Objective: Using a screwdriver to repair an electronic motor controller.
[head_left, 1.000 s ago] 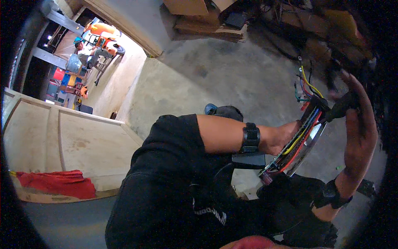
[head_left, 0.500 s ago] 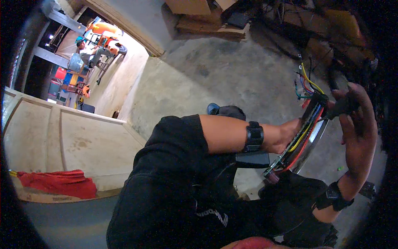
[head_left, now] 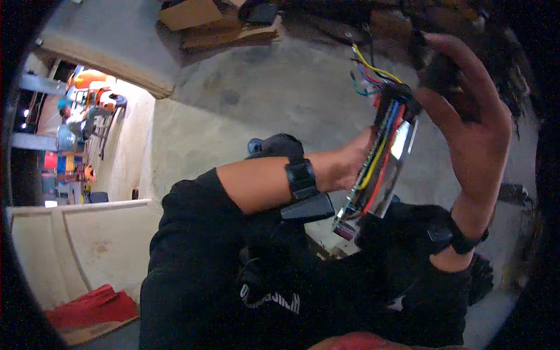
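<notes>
My left hand (head_left: 342, 168) is wrapped behind a long circuit-board assembly (head_left: 379, 157) and grips it, its fingers partly hidden. The assembly has a metal plate along one side, red, yellow and blue wires lying lengthwise, and loose coloured leads (head_left: 367, 76) at its upper end. My right hand (head_left: 471, 119) is raised just right of that end, its fingers curled round a dark object (head_left: 440, 73), perhaps a tool, too dim and blurred to name. Black straps circle both wrists. A dark box-like thing (head_left: 306, 207) sits below my left wrist.
Flattened cardboard (head_left: 221, 32) and dark clutter (head_left: 478, 23) lie along the back. Through a doorway at the left, a person (head_left: 76, 119) in a cap sits beside an orange vehicle (head_left: 87, 81). A pale panel (head_left: 99, 239) and red cloth (head_left: 93, 306) are at lower left.
The view has shifted, so the doorway sits further left and lower. My right hand and its dark object have risen and pulled up away from the wires; my left hand still grips the assembly.
</notes>
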Available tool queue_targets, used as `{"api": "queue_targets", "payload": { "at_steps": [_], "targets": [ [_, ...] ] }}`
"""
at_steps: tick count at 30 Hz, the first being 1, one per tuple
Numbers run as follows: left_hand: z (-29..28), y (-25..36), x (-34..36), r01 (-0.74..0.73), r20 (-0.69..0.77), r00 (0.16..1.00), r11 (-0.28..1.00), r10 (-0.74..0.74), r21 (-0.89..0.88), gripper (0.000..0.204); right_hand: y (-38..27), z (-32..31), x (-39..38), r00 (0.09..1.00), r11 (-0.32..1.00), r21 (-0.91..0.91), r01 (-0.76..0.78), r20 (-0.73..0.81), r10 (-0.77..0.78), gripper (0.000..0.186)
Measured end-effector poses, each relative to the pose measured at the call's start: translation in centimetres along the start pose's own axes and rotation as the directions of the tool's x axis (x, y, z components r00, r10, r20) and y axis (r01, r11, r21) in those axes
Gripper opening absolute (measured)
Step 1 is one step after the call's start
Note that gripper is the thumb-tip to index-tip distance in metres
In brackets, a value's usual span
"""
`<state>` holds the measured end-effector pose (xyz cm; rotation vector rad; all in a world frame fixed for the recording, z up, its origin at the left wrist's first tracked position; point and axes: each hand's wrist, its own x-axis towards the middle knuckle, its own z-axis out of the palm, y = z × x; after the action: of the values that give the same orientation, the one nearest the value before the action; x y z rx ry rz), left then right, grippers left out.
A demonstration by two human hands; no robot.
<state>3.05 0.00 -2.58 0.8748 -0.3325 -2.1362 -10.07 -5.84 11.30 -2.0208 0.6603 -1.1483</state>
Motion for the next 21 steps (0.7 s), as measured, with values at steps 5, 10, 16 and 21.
{"api": "queue_targets", "payload": {
  "at_steps": [5, 10, 16, 21],
  "targets": [
    [0.2, 1.2, -1.6, 0.125, -0.132, 0.984, 0.991, -0.118, 0.041, 0.051, 2.0, 2.2, -0.1, 0.996, 0.991, -0.131, 0.034, -0.081, -0.045, 0.052],
    [1.1, 5.1, -4.8, 0.093, -0.24, 0.97, 0.968, -0.035, 0.234, 0.049, 1.2, 3.6, 1.6, 0.972, 0.974, -0.223, 0.032, -0.219, -0.082, 0.05],
    [-1.6, 4.0, -4.1, -0.103, -0.226, 0.963, 0.975, 0.148, 0.199, 0.035, 0.8, -1.0, -0.4, 0.872, 0.997, 0.056, 0.061, -0.49, -0.026, 0.046],
    [-2.7, 3.2, -4.9, -0.08, -0.198, 0.973, 0.98, 0.116, 0.182, 0.033, 11.7, -6.1, -2.6, 0.855, 0.956, -0.227, -0.186, -0.517, 0.044, 0.037]
  ]
}}
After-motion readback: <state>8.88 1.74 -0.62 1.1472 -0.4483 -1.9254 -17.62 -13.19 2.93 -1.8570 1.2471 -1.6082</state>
